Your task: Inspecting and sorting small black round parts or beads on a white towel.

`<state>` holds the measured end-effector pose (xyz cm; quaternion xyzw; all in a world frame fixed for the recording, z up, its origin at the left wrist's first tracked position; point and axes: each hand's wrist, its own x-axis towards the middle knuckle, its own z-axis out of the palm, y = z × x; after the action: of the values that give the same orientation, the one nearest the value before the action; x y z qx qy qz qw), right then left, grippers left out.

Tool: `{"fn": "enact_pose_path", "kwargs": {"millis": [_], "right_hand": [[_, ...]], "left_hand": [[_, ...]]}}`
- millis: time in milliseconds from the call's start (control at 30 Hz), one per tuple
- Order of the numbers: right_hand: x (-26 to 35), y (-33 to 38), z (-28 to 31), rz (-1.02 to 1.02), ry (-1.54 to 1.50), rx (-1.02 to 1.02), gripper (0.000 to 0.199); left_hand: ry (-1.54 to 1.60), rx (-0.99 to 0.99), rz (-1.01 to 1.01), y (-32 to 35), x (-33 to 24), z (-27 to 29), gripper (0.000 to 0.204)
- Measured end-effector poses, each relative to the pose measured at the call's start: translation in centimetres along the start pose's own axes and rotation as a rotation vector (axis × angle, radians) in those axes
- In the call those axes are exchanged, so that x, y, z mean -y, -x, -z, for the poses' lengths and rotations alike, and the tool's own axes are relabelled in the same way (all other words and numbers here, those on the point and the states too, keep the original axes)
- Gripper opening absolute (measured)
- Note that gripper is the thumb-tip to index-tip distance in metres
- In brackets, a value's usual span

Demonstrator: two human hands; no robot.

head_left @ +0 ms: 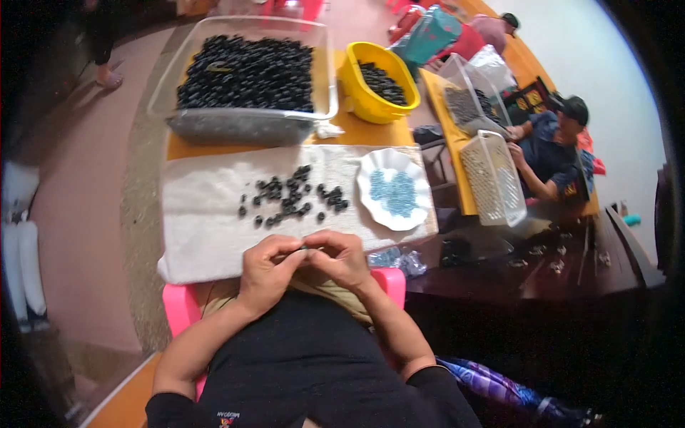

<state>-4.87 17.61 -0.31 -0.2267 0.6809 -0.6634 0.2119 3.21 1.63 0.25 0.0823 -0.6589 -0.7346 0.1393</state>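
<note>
My left hand [267,272] and my right hand [344,263] meet at the near edge of a white cloth [196,232]. Between their pinched fingertips is a small dark piece [304,248], mostly covered by the fingers and too small to name. Just beyond my hands, several small round black parts [289,203] lie loosely scattered on the cloth. To their right, a white plate with a wavy rim [367,210] bears many small, thin, pale blue pieces [392,192].
A large clear plastic bin [242,127] full of black parts stands at the back left. Beside it is a yellow tub [378,110] of dark parts. At right, a co-worker [556,153] handles something by a white perforated basket [492,178]. A crumpled plastic bag [399,261] lies near my right hand.
</note>
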Motion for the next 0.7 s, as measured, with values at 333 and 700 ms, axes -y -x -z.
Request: {"fn": "enact_pose_path", "kwargs": {"millis": [333, 700], "right_hand": [[0.6, -0.1, -0.8, 0.266, 0.078, -0.057, 0.011], [0.4, -0.5, -1.6, 0.314, 0.248, -0.148, 0.012]], "left_hand": [[-0.036, 0.021, -0.063, 0.2, -0.8, -0.5, 0.009], [-0.033, 0.041, -0.019, 0.4, -0.4, -0.2, 0.010]]}}
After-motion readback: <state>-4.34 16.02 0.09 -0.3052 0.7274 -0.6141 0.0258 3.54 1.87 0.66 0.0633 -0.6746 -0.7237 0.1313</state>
